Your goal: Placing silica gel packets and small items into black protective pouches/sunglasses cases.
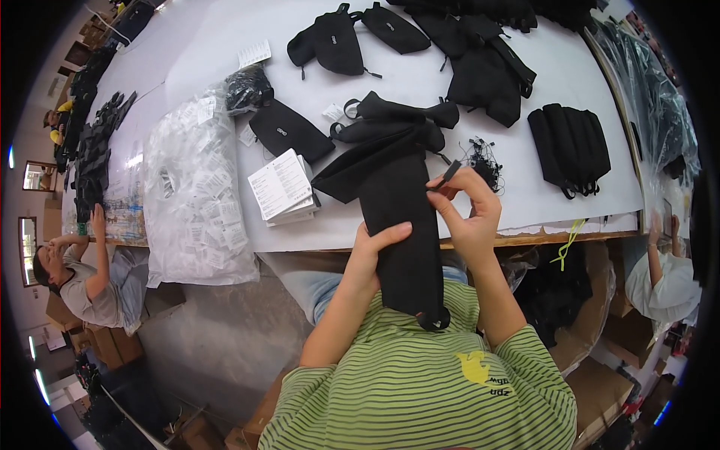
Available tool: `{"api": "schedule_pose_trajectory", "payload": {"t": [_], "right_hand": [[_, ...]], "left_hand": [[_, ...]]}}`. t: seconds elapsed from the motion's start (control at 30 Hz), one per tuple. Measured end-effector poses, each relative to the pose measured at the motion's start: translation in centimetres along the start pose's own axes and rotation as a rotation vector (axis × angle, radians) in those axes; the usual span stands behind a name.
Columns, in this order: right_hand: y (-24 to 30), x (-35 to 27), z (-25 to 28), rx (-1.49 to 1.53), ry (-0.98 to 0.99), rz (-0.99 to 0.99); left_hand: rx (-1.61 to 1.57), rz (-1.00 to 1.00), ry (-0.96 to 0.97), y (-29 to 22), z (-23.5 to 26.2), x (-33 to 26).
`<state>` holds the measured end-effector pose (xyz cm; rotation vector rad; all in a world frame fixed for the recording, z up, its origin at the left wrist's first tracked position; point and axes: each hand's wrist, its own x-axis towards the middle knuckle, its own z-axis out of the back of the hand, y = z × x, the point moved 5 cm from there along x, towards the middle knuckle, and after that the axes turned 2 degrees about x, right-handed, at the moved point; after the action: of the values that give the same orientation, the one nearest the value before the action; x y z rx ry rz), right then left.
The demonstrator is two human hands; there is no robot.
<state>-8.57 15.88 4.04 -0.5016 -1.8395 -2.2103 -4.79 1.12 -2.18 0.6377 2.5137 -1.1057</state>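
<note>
A black fabric pouch (pixel 405 202) hangs over the table's front edge, long and flattened, with a flared part spread to the left at its far end. My left hand (pixel 375 255) is closed on its left side, thumb lying across the cloth. At the pouch's right edge, my right hand (pixel 474 214) pinches with thumb and fingertips, and a small dark tab (pixel 448 174) sticks out from between the fingers. Whether the tab is joined to the pouch is hidden. Just left of the pouch lies a stack of white printed cards (pixel 281 186).
More black pouches (pixel 335 45) lie across the white table (pixel 202 30), with a folded bundle (pixel 568 146) at right. A tangle of black cords (pixel 484 161) sits beyond my right hand. A clear bag of labels (pixel 196 195) overhangs the edge at left. Other people work at both sides.
</note>
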Motion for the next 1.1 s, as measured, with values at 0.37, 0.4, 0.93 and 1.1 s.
{"api": "schedule_pose_trajectory", "payload": {"t": [0.37, 0.4, 0.93, 1.1], "right_hand": [[2.4, -3.7, -1.4, 0.154, 0.345, -0.184], [2.6, -3.7, -1.5, 0.164, 0.367, -0.181], [0.4, 0.1, 2.7, -0.61, -0.003, 0.006], [3.9, -4.2, -1.5, -0.624, 0.577, 0.218]], "left_hand": [[-0.439, 0.072, -0.005, -2.4, 3.1, 2.8], [-0.437, 0.049, -0.019, -2.7, 3.0, 2.7], [0.132, -0.187, -0.176, -3.1, 1.5, 0.0], [0.057, -0.196, -0.182, -2.4, 1.4, 0.7]]}}
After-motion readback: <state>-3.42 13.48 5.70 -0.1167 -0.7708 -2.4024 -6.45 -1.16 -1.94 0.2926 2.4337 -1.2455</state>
